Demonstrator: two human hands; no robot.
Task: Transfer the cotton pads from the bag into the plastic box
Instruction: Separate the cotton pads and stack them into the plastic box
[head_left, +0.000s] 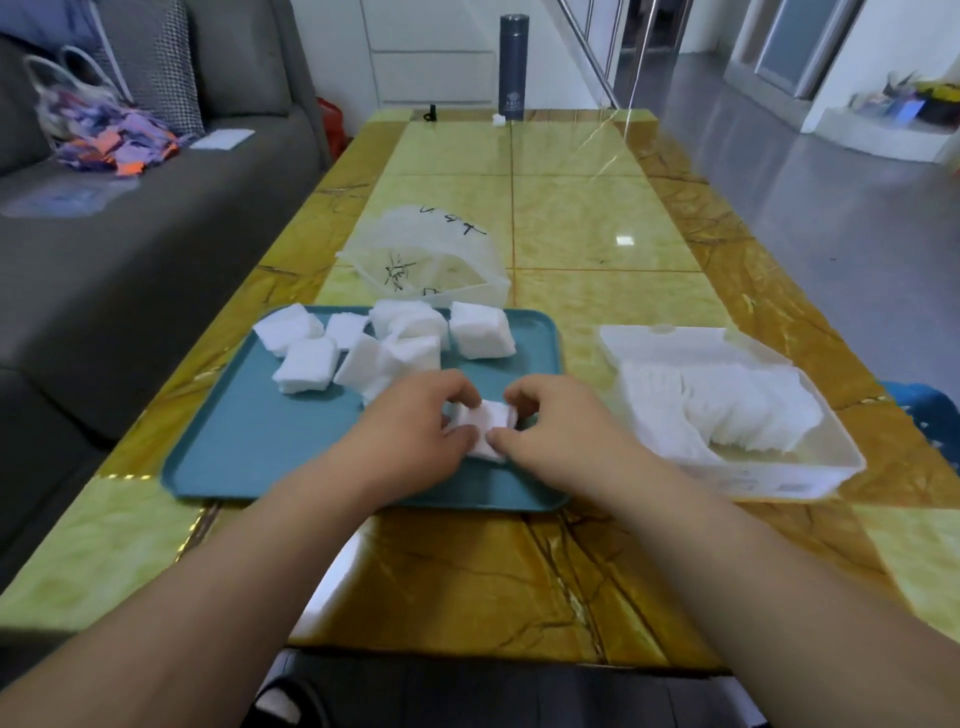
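Table bearing teal tray and, right of it, partly filled plastic box. I see both forearms converge over the tray; left hand and right hand, fingers curled, pinch one cotton pad stack between them.

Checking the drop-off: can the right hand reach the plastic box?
Probably yes: the plastic box sits open just beside the right hand, nothing standing between, though that hand pinches a cotton pad stack.
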